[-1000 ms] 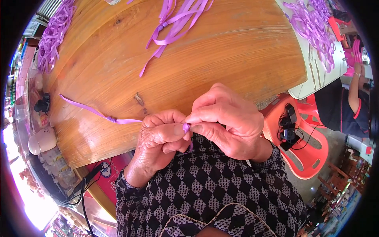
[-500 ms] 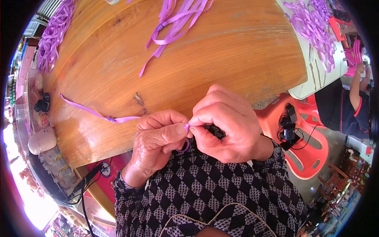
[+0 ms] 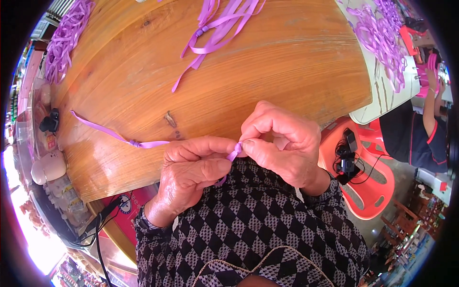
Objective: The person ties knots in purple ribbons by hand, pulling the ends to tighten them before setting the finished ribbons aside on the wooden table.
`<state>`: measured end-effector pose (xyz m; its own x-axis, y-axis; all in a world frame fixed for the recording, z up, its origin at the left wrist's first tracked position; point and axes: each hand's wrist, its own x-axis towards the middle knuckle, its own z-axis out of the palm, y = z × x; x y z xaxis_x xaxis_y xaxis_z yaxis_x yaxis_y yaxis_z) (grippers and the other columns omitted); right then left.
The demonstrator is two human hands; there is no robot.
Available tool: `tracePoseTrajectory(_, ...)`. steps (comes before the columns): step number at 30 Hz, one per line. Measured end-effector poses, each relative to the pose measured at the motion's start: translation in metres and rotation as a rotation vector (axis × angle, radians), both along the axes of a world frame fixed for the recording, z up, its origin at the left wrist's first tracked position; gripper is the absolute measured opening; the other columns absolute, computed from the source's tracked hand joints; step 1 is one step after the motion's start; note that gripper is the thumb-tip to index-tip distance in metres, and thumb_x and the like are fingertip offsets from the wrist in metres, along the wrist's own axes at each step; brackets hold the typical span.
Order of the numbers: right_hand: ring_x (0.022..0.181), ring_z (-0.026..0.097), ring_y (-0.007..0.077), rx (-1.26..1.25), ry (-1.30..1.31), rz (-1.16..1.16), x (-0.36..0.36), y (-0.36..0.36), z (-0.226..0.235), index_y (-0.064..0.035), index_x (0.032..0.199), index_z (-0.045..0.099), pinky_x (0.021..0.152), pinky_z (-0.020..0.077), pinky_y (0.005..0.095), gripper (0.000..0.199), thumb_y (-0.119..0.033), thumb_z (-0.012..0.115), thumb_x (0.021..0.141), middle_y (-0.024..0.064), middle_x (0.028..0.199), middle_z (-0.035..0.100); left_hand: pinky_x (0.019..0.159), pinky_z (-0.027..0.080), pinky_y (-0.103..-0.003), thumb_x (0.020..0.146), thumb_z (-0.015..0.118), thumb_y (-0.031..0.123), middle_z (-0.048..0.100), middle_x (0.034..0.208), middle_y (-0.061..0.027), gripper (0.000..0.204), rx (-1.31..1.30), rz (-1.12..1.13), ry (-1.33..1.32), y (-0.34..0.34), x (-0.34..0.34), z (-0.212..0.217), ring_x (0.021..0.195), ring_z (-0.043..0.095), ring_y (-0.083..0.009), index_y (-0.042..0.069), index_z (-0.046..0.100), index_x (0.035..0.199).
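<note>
Between my two hands is a narrow purple ribbon (image 3: 234, 154) with a small knot near its end. My left hand (image 3: 193, 165) pinches it between thumb and forefinger. From behind that hand, the ribbon's other length runs left over the wooden table (image 3: 267, 57), with a second darker knot along it. The fingertips of my right hand (image 3: 287, 146) are closed on the knot, its thumb and forefinger pressed together. Part of the ribbon hangs below the left fingers, mostly hidden by them.
More purple ribbons (image 3: 220, 36) lie at the table's far side, and a ribbon heap (image 3: 67, 40) is at the far left. Another pile (image 3: 380, 43) rests on a white table at right. An orange stool (image 3: 368, 201) holds a black cabled device (image 3: 348, 165). A person (image 3: 416, 136) stands beyond.
My hands have shifted slightly, and the right fingers have opened out from a tighter curl. The knot shows more clearly between the fingertips now.
</note>
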<state>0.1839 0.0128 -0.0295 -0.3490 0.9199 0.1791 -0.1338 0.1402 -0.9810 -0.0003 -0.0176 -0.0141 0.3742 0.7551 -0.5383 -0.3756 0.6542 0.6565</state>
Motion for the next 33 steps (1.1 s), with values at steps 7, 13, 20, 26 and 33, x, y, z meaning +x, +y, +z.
tracePoseTrajectory(7, 0.062, 0.048, 0.0126, 0.096, -0.061, -0.023, -0.001, 0.003, -0.002, 0.0037, 0.073, 0.058, 0.052, 0.0358, 0.0242, 0.009, 0.011, 0.058, 0.068, 0.0081, 0.071, 0.056, 0.048, 0.032, -0.016, 0.074, 0.060, -0.006, 0.061, 0.078, -0.0024, 0.026, 0.001, -0.018, 0.065, 0.004, 0.000, 0.007, 0.057, 0.043, -0.0024, -0.005, 0.061, 0.099)
tracePoseTrajectory(13, 0.062, 0.048, 0.0119, 0.105, -0.082, -0.047, -0.001, 0.003, -0.002, 0.0034, 0.072, 0.058, 0.052, 0.0356, 0.0241, 0.007, 0.010, 0.059, 0.069, 0.0072, 0.070, 0.056, 0.051, 0.035, -0.015, 0.076, 0.060, -0.005, 0.062, 0.079, -0.0017, 0.023, 0.019, -0.019, 0.141, 0.001, 0.003, 0.004, 0.059, 0.046, -0.0019, -0.003, 0.062, 0.099)
tracePoseTrajectory(20, 0.070, 0.054, 0.0145, -0.057, -0.045, -0.025, 0.000, -0.001, 0.003, 0.0032, 0.088, 0.063, 0.061, 0.0432, 0.0259, 0.018, 0.005, 0.067, 0.070, 0.0081, 0.082, 0.058, 0.051, 0.037, -0.015, 0.081, 0.065, 0.008, 0.062, 0.077, -0.0001, 0.017, 0.070, 0.005, 0.238, -0.001, 0.003, 0.001, 0.060, 0.048, -0.0017, -0.002, 0.063, 0.094)
tracePoseTrajectory(26, 0.071, 0.054, 0.0190, 0.276, -0.167, 0.148, 0.001, 0.008, -0.002, -0.0033, 0.096, 0.065, 0.063, 0.0431, 0.0278, 0.035, -0.004, 0.075, 0.062, 0.0085, 0.085, 0.060, 0.051, 0.037, -0.015, 0.080, 0.065, 0.007, 0.062, 0.075, -0.0007, 0.013, 0.072, -0.007, 0.213, 0.000, 0.005, 0.005, 0.059, 0.049, -0.0020, -0.002, 0.063, 0.089)
tracePoseTrajectory(33, 0.061, 0.051, 0.0178, 0.295, -0.160, 0.068, 0.003, 0.007, -0.005, -0.0030, 0.077, 0.059, 0.054, 0.0390, 0.0274, 0.020, 0.002, 0.073, 0.064, 0.0051, 0.072, 0.058, 0.053, 0.039, -0.015, 0.076, 0.068, 0.003, 0.061, 0.073, -0.0011, 0.013, 0.062, -0.056, 0.224, 0.005, -0.005, 0.007, 0.060, 0.051, -0.0034, -0.003, 0.062, 0.086)
